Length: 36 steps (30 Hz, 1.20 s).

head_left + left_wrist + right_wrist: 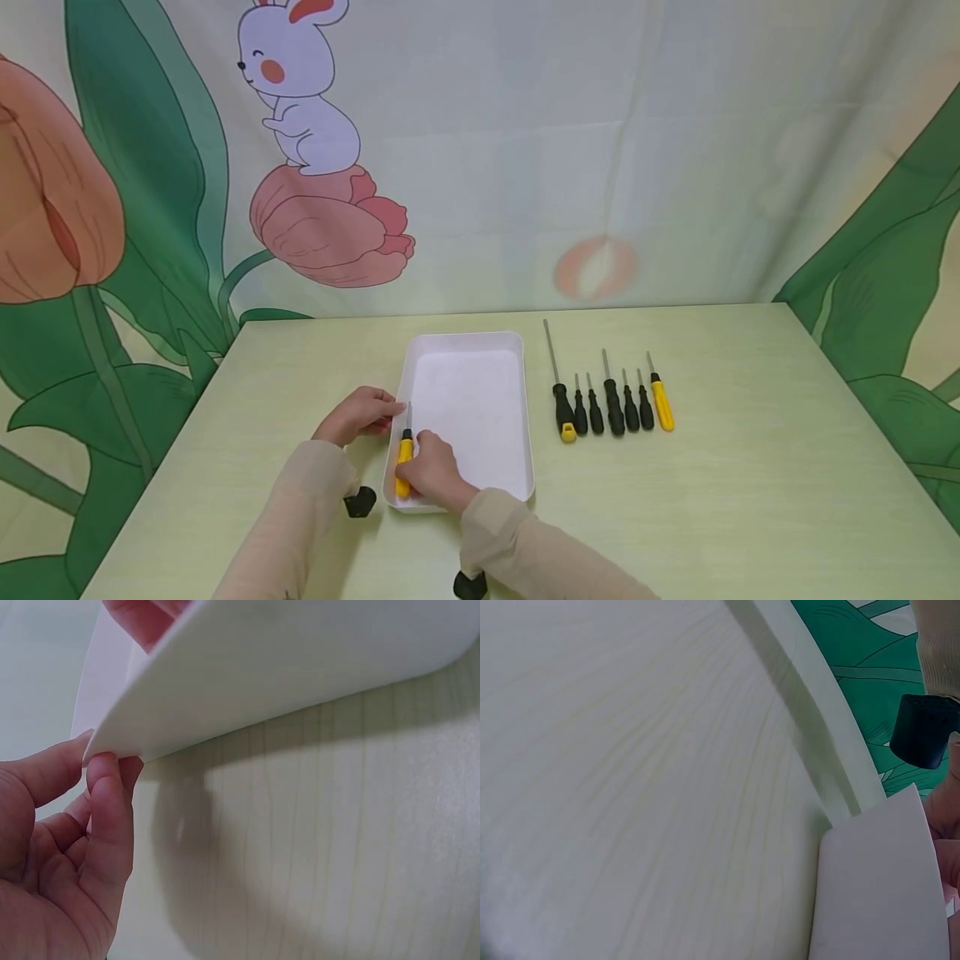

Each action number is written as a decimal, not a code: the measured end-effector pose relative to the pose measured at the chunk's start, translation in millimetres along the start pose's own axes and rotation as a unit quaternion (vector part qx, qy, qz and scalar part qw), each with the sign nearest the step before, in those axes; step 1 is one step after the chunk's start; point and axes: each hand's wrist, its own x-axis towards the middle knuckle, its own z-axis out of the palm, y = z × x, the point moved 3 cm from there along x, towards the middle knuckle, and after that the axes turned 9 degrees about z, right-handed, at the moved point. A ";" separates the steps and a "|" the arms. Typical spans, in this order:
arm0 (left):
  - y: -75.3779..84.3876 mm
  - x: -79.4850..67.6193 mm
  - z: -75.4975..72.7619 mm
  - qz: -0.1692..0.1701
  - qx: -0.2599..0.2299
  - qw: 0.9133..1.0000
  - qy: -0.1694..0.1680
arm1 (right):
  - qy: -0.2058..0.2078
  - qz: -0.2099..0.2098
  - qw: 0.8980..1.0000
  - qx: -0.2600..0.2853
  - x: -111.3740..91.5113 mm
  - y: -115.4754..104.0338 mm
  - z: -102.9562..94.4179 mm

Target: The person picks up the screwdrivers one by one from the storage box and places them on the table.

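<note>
A white rectangular tray (480, 400) lies on the table. My left hand (367, 413) is at its left side; in the left wrist view the thumb and fingertips of that hand (71, 847) pinch the tray's rim (124, 724). Inside the tray, along its left wall, is a screwdriver (405, 454) with a yellow handle, black collar and thin metal shaft pointing away from me. My right hand (437, 471) reaches over the near part of the tray and grips the yellow handle. The right wrist view shows mainly the tray's outer wall (881, 889).
Right of the tray, several screwdrivers stand in a row, shafts pointing away: a long black one (561, 408) with a yellow end, more black ones (613, 408) of mixed sizes, and a yellow one (662, 404) at the right end. A printed curtain (487, 208) hangs behind the table (750, 467).
</note>
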 end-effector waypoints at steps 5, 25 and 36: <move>-1.5 1.1 0.2 0.006 0.001 1.000 -0.004 | -0.012 0.007 1.000 0.022 -0.4 2.7 -5.4; 0.1 0.0 0.3 0.009 -0.003 1.000 -0.005 | -0.017 0.009 1.000 -0.021 -2.4 9.1 -35.0; -1.6 2.5 0.5 0.011 -0.002 1.000 0.000 | -0.029 -0.015 0.999 -0.036 -9.8 8.6 -51.9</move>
